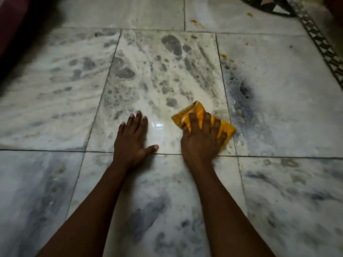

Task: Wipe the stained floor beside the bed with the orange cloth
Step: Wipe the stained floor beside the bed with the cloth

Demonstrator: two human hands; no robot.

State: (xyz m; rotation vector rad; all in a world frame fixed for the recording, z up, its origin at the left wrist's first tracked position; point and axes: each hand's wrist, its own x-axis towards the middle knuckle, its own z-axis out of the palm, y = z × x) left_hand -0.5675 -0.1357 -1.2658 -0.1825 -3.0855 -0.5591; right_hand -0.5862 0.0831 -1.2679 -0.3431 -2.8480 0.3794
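An orange cloth (196, 113), folded flat, lies on the grey-veined marble floor (163, 75) on the middle tile. My right hand (202, 138) presses down on it with spread fingers, covering most of it. My left hand (132, 140) rests flat on the floor just to the left, fingers straight, thumb out, holding nothing. Milky wet streaks and smears cover the tile beyond the cloth. Small orange crumbs (223, 56) lie near the tile joint farther back.
A dark maroon edge of the bed (11, 34) runs along the far left. A patterned black-and-white mat (315, 39) with a trim border lies at the back right. More orange bits (249, 14) sit near it.
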